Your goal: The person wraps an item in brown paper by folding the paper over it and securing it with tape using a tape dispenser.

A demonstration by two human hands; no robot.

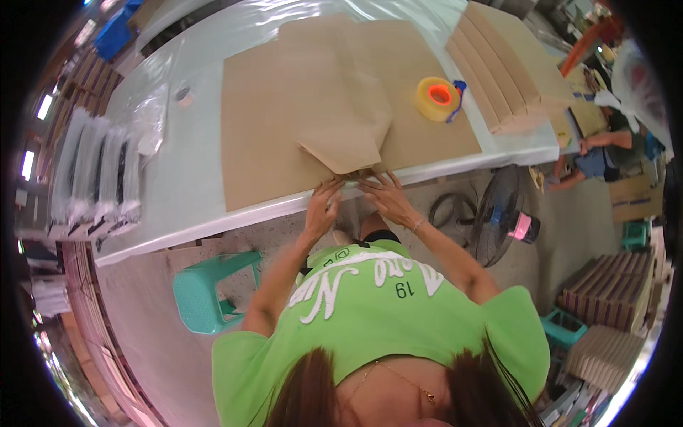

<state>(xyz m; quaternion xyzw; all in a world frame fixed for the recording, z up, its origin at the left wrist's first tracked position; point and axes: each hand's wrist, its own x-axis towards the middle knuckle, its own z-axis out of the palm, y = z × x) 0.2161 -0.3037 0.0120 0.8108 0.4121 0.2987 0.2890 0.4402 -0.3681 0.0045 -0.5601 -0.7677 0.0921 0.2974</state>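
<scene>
A long brown paper piece (341,85) lies over a flat brown cardboard sheet (256,149) on the table. Its near end narrows and folds at the table's front edge, with a small dark gap under the fold. My left hand (325,204) is at the left of that end, fingers bent together and closed on the paper's edge. Close by on the right, my right hand (388,198) has its fingertips at the same end, seemingly pinching it; the fingers are partly apart and the thumb is hidden. A yellowish tape roll (435,98) with an orange core rests on the sheet's right part.
Stacked cardboard (498,67) stands at the table's right. Plastic-wrapped bundles (92,171) sit at its left end, and a small roll (184,97) lies nearby. A green stool (206,295) and a fan (498,217) stand on the floor. Another person (597,160) works far right.
</scene>
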